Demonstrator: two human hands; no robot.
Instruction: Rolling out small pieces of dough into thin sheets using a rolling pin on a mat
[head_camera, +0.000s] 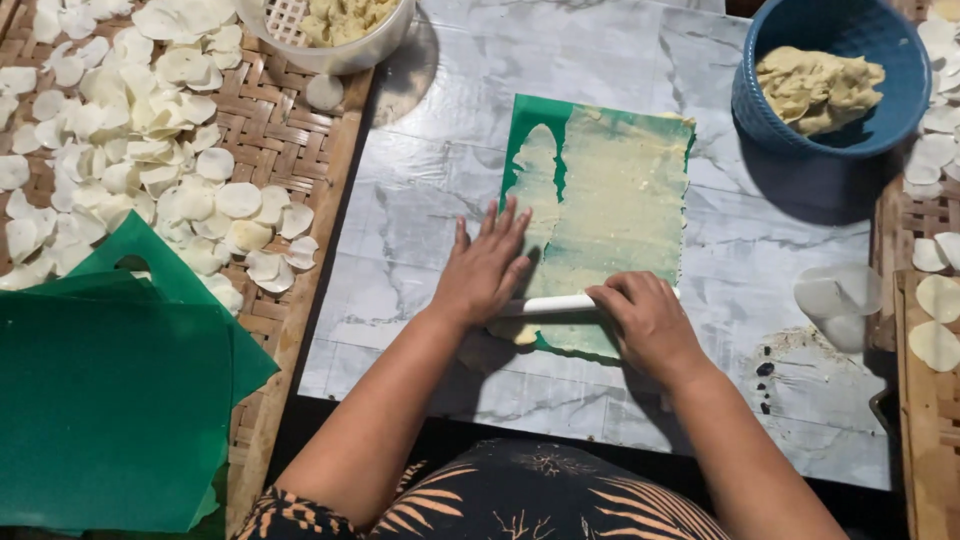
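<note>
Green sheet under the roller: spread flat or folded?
Spread flat. The green sheet lies open on the marble board, dough smeared thin across it, white roller at its near end.

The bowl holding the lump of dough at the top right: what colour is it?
Blue: the bowl has a ribbed blue wall, seen in the head view.

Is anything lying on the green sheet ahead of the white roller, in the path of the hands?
Nothing visible does. Both the left hand and right hand rest on the white roller, and the green sheet beyond it carries only thinly spread dough. The blue basket sits off to the right, clear of the sheet.
</note>
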